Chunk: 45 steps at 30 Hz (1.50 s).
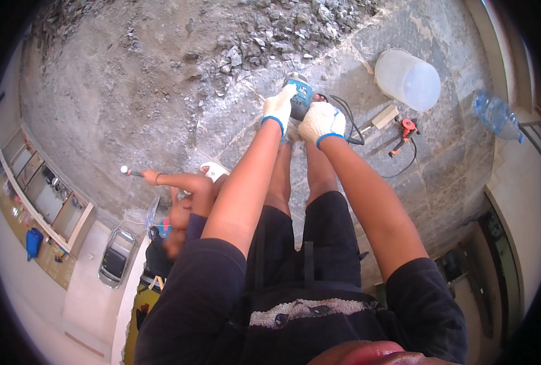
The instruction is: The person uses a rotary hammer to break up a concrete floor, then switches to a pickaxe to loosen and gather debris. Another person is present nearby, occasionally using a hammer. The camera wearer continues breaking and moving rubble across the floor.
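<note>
A blue and grey corded power tool (301, 93), which looks like a rotary hammer, is held low in front of my legs. My left hand (278, 108), in a cream knitted glove with a blue cuff, grips its left side. My right hand (323, 121), gloved alike, is closed around its rear end, where the handle itself is hidden. From there a black cable (350, 121) loops out to the right. The tool's bit cannot be made out. Beyond the tool lies broken stone rubble (257, 48), beside worn floor tiles (234, 125).
At left a co-worker (193, 196) crouches close to my left arm, holding a white-headed hammer or mallet (129, 171). To the right are a translucent plastic bucket (389, 75), a pale block-headed tool (384, 117), an orange corded angle grinder (406, 134) and a large plastic bottle (496, 116).
</note>
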{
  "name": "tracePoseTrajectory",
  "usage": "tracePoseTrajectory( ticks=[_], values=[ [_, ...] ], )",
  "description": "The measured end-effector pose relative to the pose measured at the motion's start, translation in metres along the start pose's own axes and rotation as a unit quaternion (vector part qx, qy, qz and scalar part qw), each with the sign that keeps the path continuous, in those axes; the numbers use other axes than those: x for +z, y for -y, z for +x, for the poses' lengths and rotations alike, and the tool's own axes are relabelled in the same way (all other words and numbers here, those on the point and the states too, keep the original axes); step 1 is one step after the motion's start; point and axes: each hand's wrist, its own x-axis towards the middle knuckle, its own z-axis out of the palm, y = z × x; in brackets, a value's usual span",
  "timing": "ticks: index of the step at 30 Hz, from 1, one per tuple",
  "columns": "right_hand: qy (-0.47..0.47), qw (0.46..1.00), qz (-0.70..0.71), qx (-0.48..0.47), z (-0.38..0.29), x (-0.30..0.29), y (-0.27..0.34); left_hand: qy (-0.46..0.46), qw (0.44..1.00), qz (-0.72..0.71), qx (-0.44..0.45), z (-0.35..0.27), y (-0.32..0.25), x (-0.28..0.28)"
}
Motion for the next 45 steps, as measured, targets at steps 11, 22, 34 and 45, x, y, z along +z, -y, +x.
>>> tracePoseTrajectory(
  ticks=[11, 22, 34, 45],
  values=[
    [-0.029, 0.994, 0.104, -0.036, -0.046, -0.030, -0.019, 0.164, 0.955, -0.122, -0.216, 0.001, -0.036, -0.019],
    [-0.052, 0.990, 0.036, -0.128, -0.064, -0.006, -0.070, 0.396, 0.834, -0.377, -0.079, 0.017, 0.046, 0.034],
    [-0.101, 0.981, 0.034, -0.163, -0.001, -0.040, -0.074, 0.229, 0.930, -0.269, -0.105, 0.039, -0.023, 0.045],
    [-0.042, 0.984, 0.041, -0.170, -0.031, -0.043, -0.075, 0.178, 0.931, -0.297, -0.117, -0.004, -0.002, 0.036]
  ],
)
